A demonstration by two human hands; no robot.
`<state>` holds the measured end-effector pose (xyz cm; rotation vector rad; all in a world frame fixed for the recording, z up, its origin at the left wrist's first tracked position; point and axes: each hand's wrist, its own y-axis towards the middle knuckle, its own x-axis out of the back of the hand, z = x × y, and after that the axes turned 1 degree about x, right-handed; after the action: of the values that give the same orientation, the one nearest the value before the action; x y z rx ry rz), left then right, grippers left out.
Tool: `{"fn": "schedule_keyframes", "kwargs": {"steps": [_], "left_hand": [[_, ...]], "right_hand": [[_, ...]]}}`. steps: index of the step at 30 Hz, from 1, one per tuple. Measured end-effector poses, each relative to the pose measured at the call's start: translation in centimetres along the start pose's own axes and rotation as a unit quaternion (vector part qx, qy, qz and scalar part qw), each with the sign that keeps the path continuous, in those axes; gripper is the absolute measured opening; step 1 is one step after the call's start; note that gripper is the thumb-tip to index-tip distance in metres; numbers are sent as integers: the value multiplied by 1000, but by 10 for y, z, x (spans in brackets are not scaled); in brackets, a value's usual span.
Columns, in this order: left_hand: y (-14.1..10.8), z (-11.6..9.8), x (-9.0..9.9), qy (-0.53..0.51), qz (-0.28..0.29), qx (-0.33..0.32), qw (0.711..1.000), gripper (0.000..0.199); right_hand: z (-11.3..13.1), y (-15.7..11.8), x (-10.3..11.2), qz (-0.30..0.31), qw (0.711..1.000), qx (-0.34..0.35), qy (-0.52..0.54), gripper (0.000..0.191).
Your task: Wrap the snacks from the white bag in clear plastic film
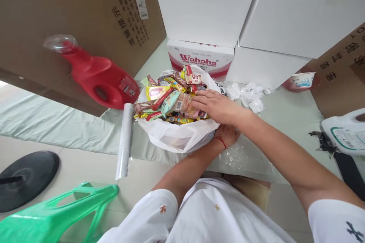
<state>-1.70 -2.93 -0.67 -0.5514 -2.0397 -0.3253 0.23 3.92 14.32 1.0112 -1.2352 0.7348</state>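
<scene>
A white plastic bag (pixel 176 136) stands open on the covered table, heaped with wrapped snacks (pixel 171 100) in red, yellow, brown and pale green packets. My right hand (pixel 215 106) lies on the right side of the heap, fingers stretched over the packets and the bag's rim. Below it, my left hand (pixel 228 135), with a red string at the wrist, is at the bag's lower right side; its fingers are mostly hidden, so its grip cannot be made out. Crumpled clear plastic (pixel 235 155) lies beside the left hand.
Left of the bag are a red jug (pixel 99 78) and a plastic roll (pixel 124 140). Behind stands a Wahaha box (pixel 201 59). To the right are small white bundles (pixel 251 95), a paper cup (pixel 302 80), a white jug (pixel 346 133), keys (pixel 325 142) and a phone (pixel 349 174).
</scene>
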Motion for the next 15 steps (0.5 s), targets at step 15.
{"fn": "schedule_keyframes", "kwargs": {"steps": [15], "left_hand": [[1,10,-9,-9,-32,-32,999,58]], "right_hand": [[28,-164,23,-352,693,-460,430,57]]}}
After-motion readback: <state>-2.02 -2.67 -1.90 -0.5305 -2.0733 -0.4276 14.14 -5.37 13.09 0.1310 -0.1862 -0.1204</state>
